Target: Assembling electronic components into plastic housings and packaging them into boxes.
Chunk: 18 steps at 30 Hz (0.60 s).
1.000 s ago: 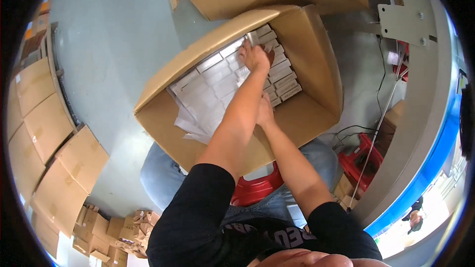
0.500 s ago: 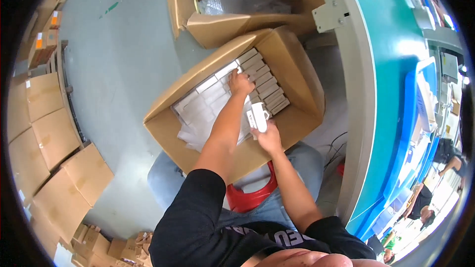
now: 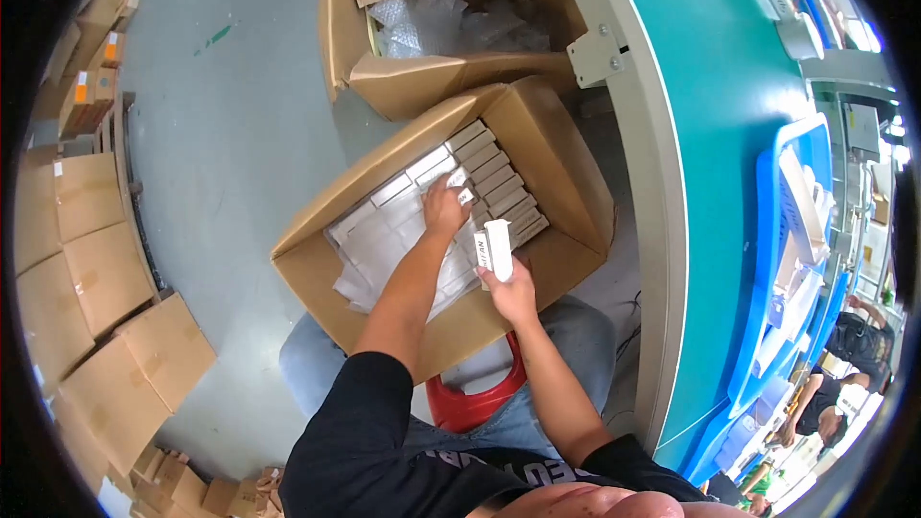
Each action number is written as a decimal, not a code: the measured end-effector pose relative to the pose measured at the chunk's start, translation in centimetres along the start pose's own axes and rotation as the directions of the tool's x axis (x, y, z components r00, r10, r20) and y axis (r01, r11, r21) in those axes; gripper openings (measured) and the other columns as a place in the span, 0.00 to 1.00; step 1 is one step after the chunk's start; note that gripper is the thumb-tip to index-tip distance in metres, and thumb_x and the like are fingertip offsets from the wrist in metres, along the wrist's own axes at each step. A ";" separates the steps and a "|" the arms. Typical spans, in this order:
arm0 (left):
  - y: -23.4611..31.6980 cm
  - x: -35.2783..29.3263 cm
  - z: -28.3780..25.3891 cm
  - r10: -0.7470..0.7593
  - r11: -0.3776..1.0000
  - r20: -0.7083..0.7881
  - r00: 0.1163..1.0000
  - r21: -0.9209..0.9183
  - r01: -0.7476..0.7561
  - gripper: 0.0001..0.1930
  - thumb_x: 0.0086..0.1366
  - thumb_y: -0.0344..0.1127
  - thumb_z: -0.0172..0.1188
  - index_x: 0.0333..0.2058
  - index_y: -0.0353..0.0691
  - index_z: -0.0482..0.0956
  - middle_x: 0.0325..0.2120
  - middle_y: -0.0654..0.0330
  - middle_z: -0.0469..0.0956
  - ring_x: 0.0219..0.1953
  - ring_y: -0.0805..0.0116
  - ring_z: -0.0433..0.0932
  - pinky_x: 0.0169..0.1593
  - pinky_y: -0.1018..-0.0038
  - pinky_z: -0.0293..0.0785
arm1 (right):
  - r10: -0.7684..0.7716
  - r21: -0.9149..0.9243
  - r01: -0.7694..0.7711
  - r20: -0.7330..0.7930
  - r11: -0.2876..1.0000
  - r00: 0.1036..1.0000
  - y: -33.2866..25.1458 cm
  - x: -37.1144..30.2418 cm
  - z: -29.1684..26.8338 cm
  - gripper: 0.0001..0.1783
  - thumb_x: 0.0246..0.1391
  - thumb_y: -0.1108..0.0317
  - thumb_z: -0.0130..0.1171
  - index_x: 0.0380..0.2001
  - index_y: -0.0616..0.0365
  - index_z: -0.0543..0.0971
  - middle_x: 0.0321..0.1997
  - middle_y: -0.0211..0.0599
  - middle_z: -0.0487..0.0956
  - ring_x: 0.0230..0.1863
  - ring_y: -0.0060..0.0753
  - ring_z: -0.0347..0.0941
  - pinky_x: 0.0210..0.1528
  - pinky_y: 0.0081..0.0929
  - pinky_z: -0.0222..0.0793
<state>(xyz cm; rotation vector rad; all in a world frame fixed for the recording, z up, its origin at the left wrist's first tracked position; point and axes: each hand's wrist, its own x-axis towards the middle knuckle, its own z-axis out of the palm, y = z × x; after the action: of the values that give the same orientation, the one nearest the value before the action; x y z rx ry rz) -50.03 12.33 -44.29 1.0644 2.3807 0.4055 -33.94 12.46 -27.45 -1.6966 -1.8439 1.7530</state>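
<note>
My left hand (image 3: 445,208) reaches into a large open cardboard box (image 3: 561,139). Its fingers are closed about a small white printed box (image 3: 465,197); another printed white box (image 3: 457,178) lies right at the fingertips. Nearer to me, my right hand (image 3: 515,297) grips slim white boxes (image 3: 496,250), held upright side by side above the carton's contents. Rows of small white boxes (image 3: 494,173) fill the carton's far right part. Translucent white plastic sheets or bags (image 3: 384,249) cover its left part. The carton rests at my knees.
Behind stands a second open carton (image 3: 460,72) with bubble wrap (image 3: 417,29). On my right runs a green-topped bench (image 3: 710,182) holding a blue tray (image 3: 763,317). Stacked cartons (image 3: 115,259) line the left. A red stool (image 3: 475,398) shows between my legs. Other people work far right.
My left hand has drawn back slightly toward me, and printed white boxes now show at its fingers. The right hand's white boxes have turned more upright. The whole view has shifted slightly.
</note>
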 end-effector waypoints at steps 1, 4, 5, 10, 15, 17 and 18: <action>0.2 -0.3 -0.3 -0.062 0.982 -0.068 0.996 -0.185 0.049 0.19 0.47 0.45 0.70 0.38 0.46 0.85 0.55 0.58 0.69 0.55 0.55 0.69 0.58 0.61 0.63 | -0.026 -0.011 0.026 -0.024 1.000 0.999 0.7 0.2 0.0 0.17 0.50 0.66 0.65 0.43 0.61 0.78 0.37 0.38 0.82 0.40 0.28 0.78 0.45 0.26 0.71; -0.5 -1.3 -1.9 -0.258 0.812 -0.238 0.936 -0.579 0.077 0.20 0.47 0.45 0.72 0.39 0.42 0.84 0.55 0.50 0.70 0.57 0.51 0.69 0.60 0.62 0.64 | -0.115 0.013 0.115 -0.030 0.993 0.993 -0.3 0.1 -0.3 0.19 0.49 0.64 0.66 0.43 0.60 0.79 0.40 0.42 0.81 0.43 0.34 0.77 0.48 0.30 0.70; -1.3 -2.2 -2.7 -0.300 0.769 -0.305 0.904 -0.639 0.040 0.20 0.48 0.44 0.73 0.38 0.40 0.83 0.55 0.48 0.70 0.57 0.52 0.68 0.60 0.63 0.64 | -0.280 -0.076 0.275 -0.053 0.958 0.959 -0.9 -0.2 -0.2 0.19 0.47 0.63 0.66 0.42 0.59 0.79 0.42 0.46 0.79 0.46 0.42 0.74 0.50 0.33 0.69; -0.2 -9.7 -11.0 -0.498 0.474 -0.185 0.847 -0.876 0.088 0.17 0.59 0.36 0.65 0.41 0.29 0.79 0.54 0.51 0.71 0.54 0.62 0.71 0.57 0.70 0.66 | -0.459 0.003 0.459 -0.017 0.888 0.888 -7.4 -3.4 -0.2 0.24 0.43 0.62 0.69 0.45 0.58 0.79 0.55 0.49 0.68 0.55 0.46 0.68 0.57 0.33 0.63; 4.8 -15.8 -20.8 -0.447 0.087 -0.169 0.879 -0.986 -0.145 0.15 0.64 0.29 0.59 0.48 0.29 0.76 0.54 0.57 0.70 0.51 0.71 0.72 0.55 0.75 0.67 | -0.754 0.282 0.743 -0.090 0.607 0.650 -17.2 -12.1 -5.3 0.24 0.43 0.67 0.69 0.46 0.61 0.78 0.55 0.48 0.67 0.56 0.43 0.67 0.58 0.32 0.62; 8.9 -17.2 -25.0 -0.310 0.185 -0.327 0.893 -0.942 -0.281 0.15 0.64 0.28 0.58 0.48 0.28 0.75 0.56 0.58 0.68 0.52 0.69 0.72 0.55 0.75 0.67 | -0.800 0.162 0.843 -0.265 0.513 0.538 -19.9 -15.5 -10.2 0.25 0.44 0.69 0.68 0.48 0.63 0.75 0.54 0.47 0.69 0.56 0.43 0.67 0.58 0.34 0.62; 12.0 -17.7 -27.2 -0.177 0.215 -0.397 0.900 -0.908 -0.359 0.16 0.63 0.26 0.59 0.49 0.28 0.75 0.58 0.58 0.66 0.52 0.68 0.72 0.56 0.74 0.67 | -0.751 0.186 0.837 -0.374 0.515 0.545 -20.6 -17.1 -12.7 0.25 0.44 0.68 0.68 0.47 0.64 0.75 0.54 0.49 0.69 0.57 0.46 0.67 0.59 0.36 0.62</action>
<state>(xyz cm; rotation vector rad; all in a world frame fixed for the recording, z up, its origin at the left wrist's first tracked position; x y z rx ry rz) -47.60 4.97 -10.55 0.4364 1.6249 2.0742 -31.47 13.97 2.01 -0.6455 -1.6397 1.2508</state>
